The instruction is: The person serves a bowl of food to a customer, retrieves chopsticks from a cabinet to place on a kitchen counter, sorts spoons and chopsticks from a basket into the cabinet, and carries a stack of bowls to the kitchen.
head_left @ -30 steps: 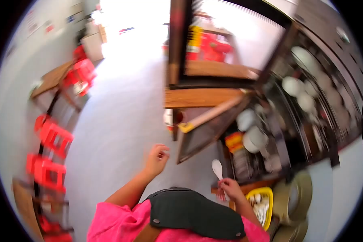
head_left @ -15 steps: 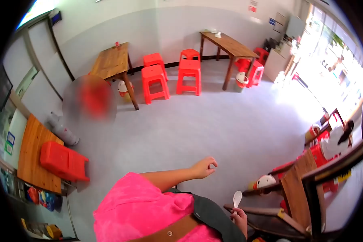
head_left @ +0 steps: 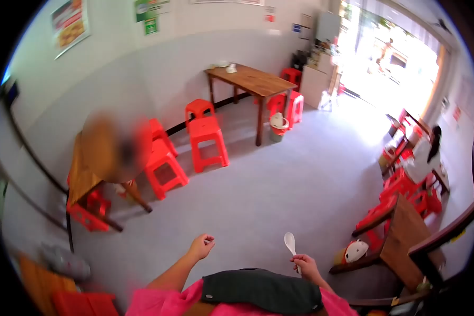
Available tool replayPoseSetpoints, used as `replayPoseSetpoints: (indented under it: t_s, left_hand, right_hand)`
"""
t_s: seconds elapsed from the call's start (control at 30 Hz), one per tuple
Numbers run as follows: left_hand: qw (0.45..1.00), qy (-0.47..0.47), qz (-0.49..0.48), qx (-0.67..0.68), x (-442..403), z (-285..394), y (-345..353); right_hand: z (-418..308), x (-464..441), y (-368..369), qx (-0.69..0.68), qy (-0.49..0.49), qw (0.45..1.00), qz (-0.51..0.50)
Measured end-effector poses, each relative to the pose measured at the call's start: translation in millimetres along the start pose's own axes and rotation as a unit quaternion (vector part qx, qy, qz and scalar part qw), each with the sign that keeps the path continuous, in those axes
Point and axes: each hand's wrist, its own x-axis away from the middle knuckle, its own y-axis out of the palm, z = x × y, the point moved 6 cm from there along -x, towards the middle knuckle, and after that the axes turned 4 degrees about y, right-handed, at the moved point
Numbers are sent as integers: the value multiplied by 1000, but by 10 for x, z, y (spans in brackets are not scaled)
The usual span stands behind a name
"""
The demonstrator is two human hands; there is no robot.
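Observation:
In the head view, a white soup spoon (head_left: 289,242) stands upright, bowl up, with my right hand (head_left: 304,263) closed around its handle. My left hand (head_left: 201,246) is held out over the grey floor, its fingers curled in; whether anything small sits between them I cannot make out. Below both hands are my pink sleeves and a dark green apron (head_left: 258,289). The two hands are apart, and neither touches the furniture.
Several red stools (head_left: 208,139) stand by a wooden table (head_left: 253,80) at the back wall. A lidded bin (head_left: 278,129) is beside its leg. Another wooden table (head_left: 408,237) is at right, near a person in white (head_left: 420,160). A blurred patch covers part of the left table.
My view has swung to the right, so the stools and back table sit further left. My left hand now appears further left. The spoon stays in my right hand.

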Motion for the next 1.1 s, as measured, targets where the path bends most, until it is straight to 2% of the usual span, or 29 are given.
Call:
replayPoseSetpoints:
  t_s: [0.03,0.07,0.13,0.17,0.23,0.3,0.37,0.43,0.47,0.53,0.63,0.77,0.9,1.0,1.1]
  left_hand:
    - [999,13,-28,-8,-204,-34,12]
    - [1000,12,-19,5,-434,-69,27]
    - [999,11,-28,33,-903,-240,237]
    - [998,7,-36,46,-1165,-376,356]
    - [994,-29,-74,72,-1620,-583,536]
    - [993,-31,-113,5,-2008,-679,528]
    - [972,159,-97,-144,-2377,-1072,411]
    - [980,-69,-177,-61,-2508,-1858,124]
    - [971,-144,-176,-76,-2592,-1986,-47]
    - [955,-230,-136,-126,-2772,-2117,-353]
    - [938,-305,-77,-149,-3160,-2131,-688]
    - [921,-359,-28,-152,-3762,-2294,-881]
    - [915,-369,-1,-165,-4695,-2509,-1135]
    - [919,-350,20,-183,-5577,-2618,-1477]
    - [927,-281,55,-241,-6817,-2573,-1911]
  right_hand:
    - [-93,-124,53,25,-8,1000,9]
    - [-217,-239,81,-2,-9,999,39]
    - [-474,-452,119,48,-11,997,51]
    - [-561,-612,76,21,-17,996,86]
    - [-781,-1037,119,129,-36,987,89]
    - [-1020,-1493,154,153,-38,983,96]
    - [-1348,-2082,198,185,-45,978,85]
    - [-1600,-2628,356,247,-83,963,76]
    - [-1920,-2742,523,229,-71,970,41]
    - [-2344,-3200,743,259,-90,962,12]
    - [-2926,-3843,1077,293,-108,949,-30]
    - [-3512,-4766,1541,278,-136,947,-82]
    - [-4048,-5554,1851,270,-152,947,-89]
    - [-4430,-6034,1908,259,-105,959,-39]
    - [-4846,-6469,1941,241,-125,962,-32]
